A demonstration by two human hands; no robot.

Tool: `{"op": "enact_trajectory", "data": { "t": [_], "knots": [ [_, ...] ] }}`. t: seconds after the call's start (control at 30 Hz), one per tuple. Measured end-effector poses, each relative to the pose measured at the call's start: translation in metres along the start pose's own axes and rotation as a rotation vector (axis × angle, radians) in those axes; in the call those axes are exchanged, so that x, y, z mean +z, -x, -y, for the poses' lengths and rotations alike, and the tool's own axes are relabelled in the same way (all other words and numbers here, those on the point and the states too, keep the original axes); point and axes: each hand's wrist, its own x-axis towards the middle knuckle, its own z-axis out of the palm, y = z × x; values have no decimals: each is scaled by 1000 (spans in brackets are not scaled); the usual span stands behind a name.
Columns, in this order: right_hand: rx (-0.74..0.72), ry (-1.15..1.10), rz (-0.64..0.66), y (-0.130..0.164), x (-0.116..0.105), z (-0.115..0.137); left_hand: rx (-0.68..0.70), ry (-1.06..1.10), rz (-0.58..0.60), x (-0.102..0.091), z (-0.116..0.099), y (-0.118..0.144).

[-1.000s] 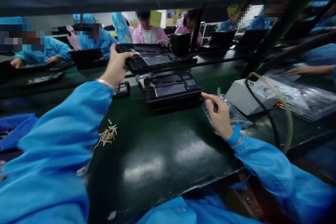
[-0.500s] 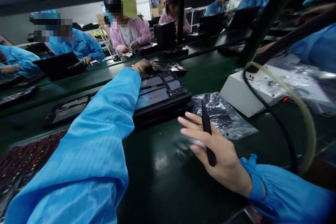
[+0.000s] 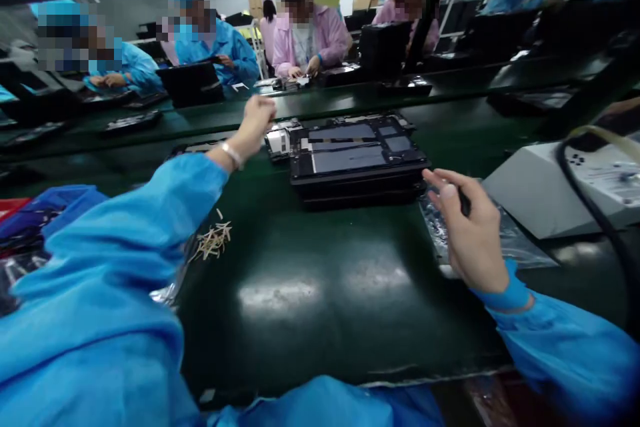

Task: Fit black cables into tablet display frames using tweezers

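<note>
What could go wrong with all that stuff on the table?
The blue fabric left sleeve is close to the loose pile of thin tan strips and might scatter them. The partly hidden dark tool in the right hand might scratch the stack of flat black rectangular panels, whose corner is close by.

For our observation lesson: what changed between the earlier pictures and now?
The left hand has let go of the black frame it first held and drawn back left of the stack. The right hand still holds the dark tool; the stick pile stayed put.
</note>
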Motion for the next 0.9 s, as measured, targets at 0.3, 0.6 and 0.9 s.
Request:
{"op": "enact_trajectory", "data": {
  "t": [0.3,0.6,0.9],
  "knots": [
    [103,-61,-207,-25,12,-31,-284,264,348,-1,85,110],
    [192,-33,-187,-28,7,-43,-247,264,426,3,86,125],
    [93,-1,-230,-34,-5,-39,-107,-166,280,-30,76,64]
  ]
}}
